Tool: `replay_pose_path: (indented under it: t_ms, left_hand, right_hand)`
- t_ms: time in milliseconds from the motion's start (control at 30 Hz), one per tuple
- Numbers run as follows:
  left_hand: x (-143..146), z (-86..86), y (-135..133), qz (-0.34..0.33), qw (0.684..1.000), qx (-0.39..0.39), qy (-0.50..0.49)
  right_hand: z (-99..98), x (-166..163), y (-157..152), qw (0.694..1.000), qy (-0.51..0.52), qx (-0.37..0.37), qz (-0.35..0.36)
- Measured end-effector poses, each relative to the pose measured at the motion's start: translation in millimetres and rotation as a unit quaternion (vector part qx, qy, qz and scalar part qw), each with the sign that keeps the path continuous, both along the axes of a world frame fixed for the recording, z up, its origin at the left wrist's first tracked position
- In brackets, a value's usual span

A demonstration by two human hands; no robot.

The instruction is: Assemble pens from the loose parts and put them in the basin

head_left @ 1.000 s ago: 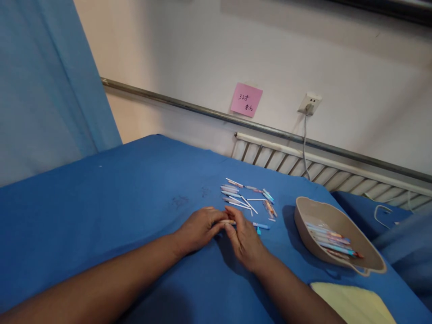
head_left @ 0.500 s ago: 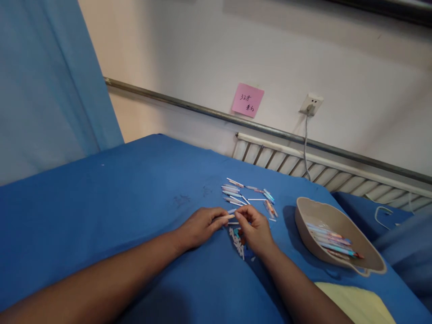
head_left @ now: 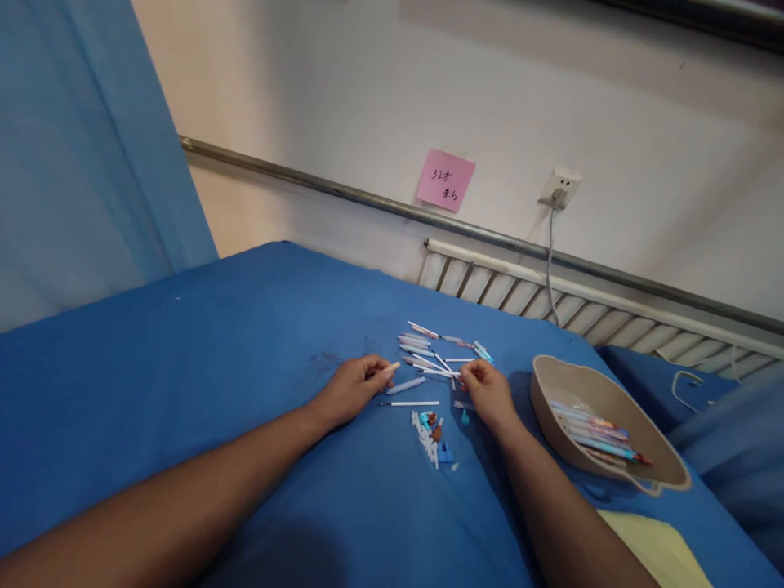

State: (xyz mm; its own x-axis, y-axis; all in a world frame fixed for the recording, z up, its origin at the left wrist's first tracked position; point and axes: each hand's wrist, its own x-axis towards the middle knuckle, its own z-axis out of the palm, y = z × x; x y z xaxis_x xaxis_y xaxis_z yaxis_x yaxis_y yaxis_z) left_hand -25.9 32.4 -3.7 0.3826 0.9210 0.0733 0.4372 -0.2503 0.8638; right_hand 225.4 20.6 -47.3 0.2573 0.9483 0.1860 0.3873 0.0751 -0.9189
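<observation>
My left hand (head_left: 355,387) is closed around a pale orange pen barrel (head_left: 395,367), whose end sticks out past the fingertips. My right hand (head_left: 490,394) pinches a white pen refill (head_left: 442,373) by one end, above other refills lying crosswise. Between the hands lie a pale lilac pen barrel (head_left: 405,385) and a loose white refill (head_left: 415,403) with a dark tip. Nearer me is a small pile of white pen parts (head_left: 424,441), with teal, brown and blue pieces (head_left: 445,452) beside it. Several pen barrels (head_left: 416,341) lie in a group beyond my hands.
A beige basin (head_left: 658,433) holding several pens (head_left: 591,429) stands at the right. Near it lies a yellow cloth (head_left: 652,543). Blue sheeting (head_left: 245,327) covers the table. Behind are a radiator (head_left: 490,278), a rail and a plugged-in cable (head_left: 551,261).
My hands have moved apart, the right one to the right with the refill. The left keeps the pale orange barrel. The small parts between them now show.
</observation>
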Motion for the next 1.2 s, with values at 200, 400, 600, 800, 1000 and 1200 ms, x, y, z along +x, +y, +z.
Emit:
replay_pose_path:
  t_ms: [200,400,600,800,1000,1200]
  left_hand:
    - [1,-3.0,3,0.019,0.997,-0.033,-0.065]
    - [0,-5.4,6,0.028,0.993,-0.051,-0.106]
    - [1,-4.9,6,0.035,0.991,-0.05,-0.116]
    - [-1,-3.9,10,0.05,0.99,-0.044,-0.121]
    - [-5,-2.4,14,0.069,0.991,-0.022,-0.117]
    - [-8,-1.8,13,0.052,0.995,0.023,-0.079]
  right_hand:
    - [6.0,-6,-9,0.957,-0.283,0.043,0.04]
    - [32.0,-33,-29,0.875,-0.408,0.076,0.248]
    - [39.8,-48,-35,0.814,-0.514,0.07,0.261]
    - [36.8,-44,-32,0.817,-0.51,0.057,0.264]
    - [24.7,-37,-27,0.881,-0.397,0.084,0.244]
    - [15.4,-32,-22,0.928,-0.297,0.107,0.197]
